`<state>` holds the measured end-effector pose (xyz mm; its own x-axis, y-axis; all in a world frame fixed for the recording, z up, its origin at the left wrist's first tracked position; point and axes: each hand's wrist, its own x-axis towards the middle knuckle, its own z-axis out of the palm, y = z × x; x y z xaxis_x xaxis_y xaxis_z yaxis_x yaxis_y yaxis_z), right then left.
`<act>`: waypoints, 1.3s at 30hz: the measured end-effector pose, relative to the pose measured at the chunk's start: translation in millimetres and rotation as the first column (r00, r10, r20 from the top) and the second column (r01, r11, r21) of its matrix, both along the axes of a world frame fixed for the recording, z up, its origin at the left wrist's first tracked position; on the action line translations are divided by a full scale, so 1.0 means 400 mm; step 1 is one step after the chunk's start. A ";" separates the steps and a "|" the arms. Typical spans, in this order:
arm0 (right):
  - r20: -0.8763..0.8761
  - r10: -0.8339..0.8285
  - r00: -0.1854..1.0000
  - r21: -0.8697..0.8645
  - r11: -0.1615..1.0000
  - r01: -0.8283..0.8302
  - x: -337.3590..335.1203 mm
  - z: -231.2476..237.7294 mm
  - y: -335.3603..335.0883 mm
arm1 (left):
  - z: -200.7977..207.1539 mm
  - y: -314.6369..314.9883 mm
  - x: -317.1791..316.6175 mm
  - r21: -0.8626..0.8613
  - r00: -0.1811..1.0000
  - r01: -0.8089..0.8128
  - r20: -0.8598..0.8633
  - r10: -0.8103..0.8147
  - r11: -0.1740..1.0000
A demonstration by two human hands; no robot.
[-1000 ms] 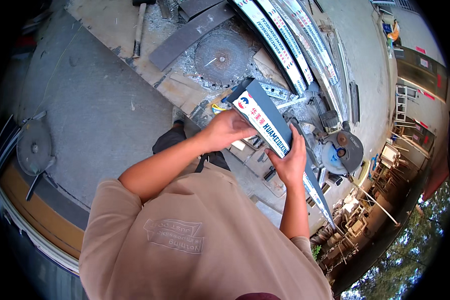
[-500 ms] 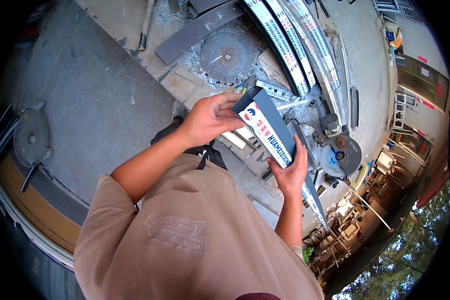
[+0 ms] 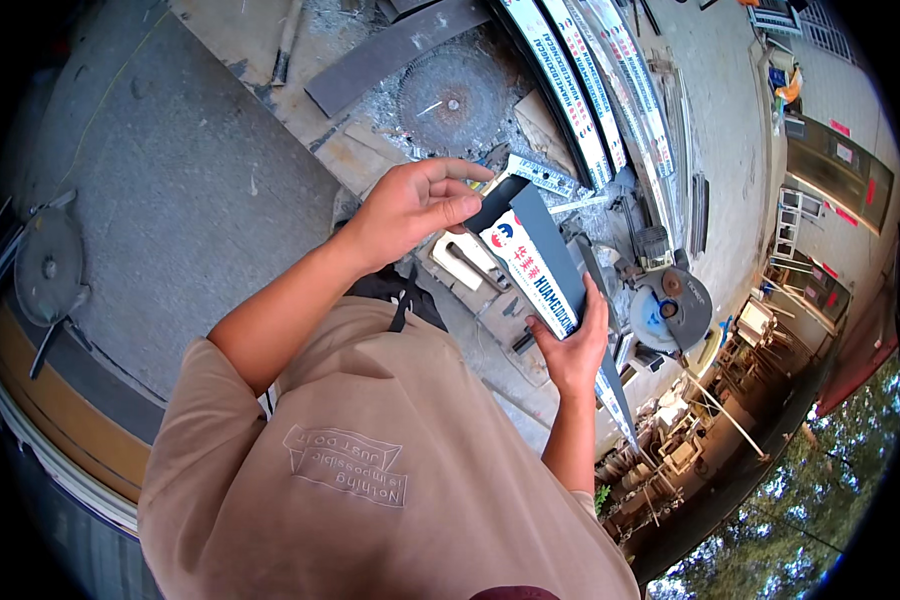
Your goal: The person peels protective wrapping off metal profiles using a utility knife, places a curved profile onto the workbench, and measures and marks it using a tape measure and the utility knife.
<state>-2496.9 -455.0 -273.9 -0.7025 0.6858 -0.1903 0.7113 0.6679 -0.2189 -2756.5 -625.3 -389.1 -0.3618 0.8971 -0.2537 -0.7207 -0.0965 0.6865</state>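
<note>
Both my hands hold a short piece of dark grey metal profile with a white printed film on one face. My left hand pinches its upper end between thumb and fingers. My right hand grips its lower end from below. The piece is tilted, running from upper left to lower right, held above the ground in front of my chest.
Below lie a round saw blade, a dark flat bar, long film-wrapped profiles and a chop saw with a blue guard. A grey concrete floor spreads to the left. Another cutting machine sits at far left.
My left hand has shifted up to the top end of the profile, and the piece has turned more edge-on. The view has drifted slightly.
</note>
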 end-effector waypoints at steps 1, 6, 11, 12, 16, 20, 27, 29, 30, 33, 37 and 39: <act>0.002 0.024 1.000 0.005 1.000 -0.024 0.003 0.001 0.001 | 0.004 0.003 -0.003 0.001 1.000 0.004 0.002 -0.004 1.000; 0.002 0.040 0.999 0.023 0.999 -0.040 0.008 0.009 -0.005 | -0.010 0.013 -0.006 -0.016 0.987 0.071 0.146 -0.068 0.997; -0.003 0.039 0.999 0.023 0.999 -0.039 0.014 0.024 -0.010 | -0.025 0.010 -0.004 0.043 0.956 0.119 0.264 -0.126 0.992; -0.012 0.036 0.999 0.013 0.999 -0.036 0.015 0.026 -0.010 | -0.029 0.011 -0.001 0.077 0.947 0.118 0.290 -0.136 0.990; -0.030 0.004 1.000 -0.012 1.000 -0.005 0.013 0.041 -0.020 | -0.024 0.014 0.011 0.084 0.935 0.107 0.329 -0.129 0.991; -0.047 -0.003 0.999 -0.017 1.000 0.002 0.023 0.046 -0.026 | -0.003 0.009 0.012 0.074 0.949 0.079 0.301 -0.097 0.994; -0.060 -0.024 0.998 -0.025 0.999 0.022 0.039 0.047 -0.048 | 0.067 -0.034 0.013 -0.067 0.965 -0.083 -0.256 0.063 0.994; -0.083 -0.040 0.996 -0.035 0.999 0.037 0.047 0.051 -0.058 | 0.086 -0.058 0.014 -0.061 0.922 -0.095 -0.381 0.065 0.994; -0.085 -0.031 0.996 -0.030 0.999 0.029 0.052 0.054 -0.063 | 0.104 -0.067 0.014 -0.055 0.868 -0.111 -0.492 0.070 0.992; -0.113 -0.009 0.994 -0.016 1.000 0.007 0.066 0.064 -0.073 | 0.206 -0.095 0.025 -0.137 0.776 -0.102 -0.631 -0.008 0.985; -0.186 0.055 0.981 0.010 0.998 -0.054 0.096 0.067 -0.080 | 0.264 -0.106 0.083 -0.210 0.714 -0.231 -0.700 0.019 0.950; -0.236 0.067 0.969 0.003 0.998 -0.068 0.109 0.066 -0.087 | 0.290 -0.111 0.100 -0.275 0.691 -0.332 -0.722 0.034 0.902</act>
<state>-2453.4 -489.7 -247.6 -0.7724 0.6350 -0.0169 0.5927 0.7109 -0.3787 -2716.3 -669.6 -273.2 -0.7110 0.6878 -0.1465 -0.0247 0.1838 0.9827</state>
